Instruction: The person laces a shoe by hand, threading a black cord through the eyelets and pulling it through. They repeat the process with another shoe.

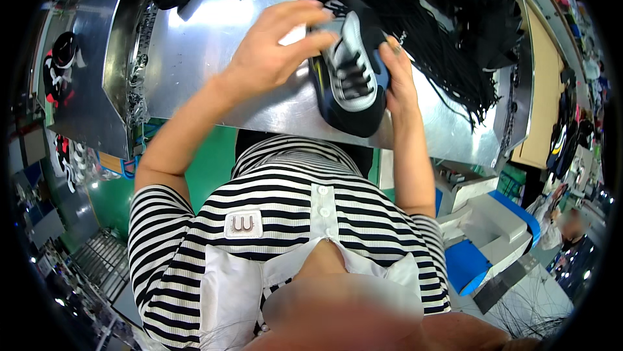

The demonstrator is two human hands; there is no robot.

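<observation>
Two hands grip one black shoe upper [350,81] with grey and white panels, held just above the near edge of the steel table [214,46]: the left hand [276,49] is curled over its top, the right hand [397,81] pinches its side. This looks like lacing or checking the eyelet area, which calls for freeing a finger. Beyond lies a heap of black laces [448,33], crowding the table's right; the left is barer.

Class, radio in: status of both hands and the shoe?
Left hand gripping shoe upper from above. Right hand steadying its side. Black laces pile close behind.
</observation>
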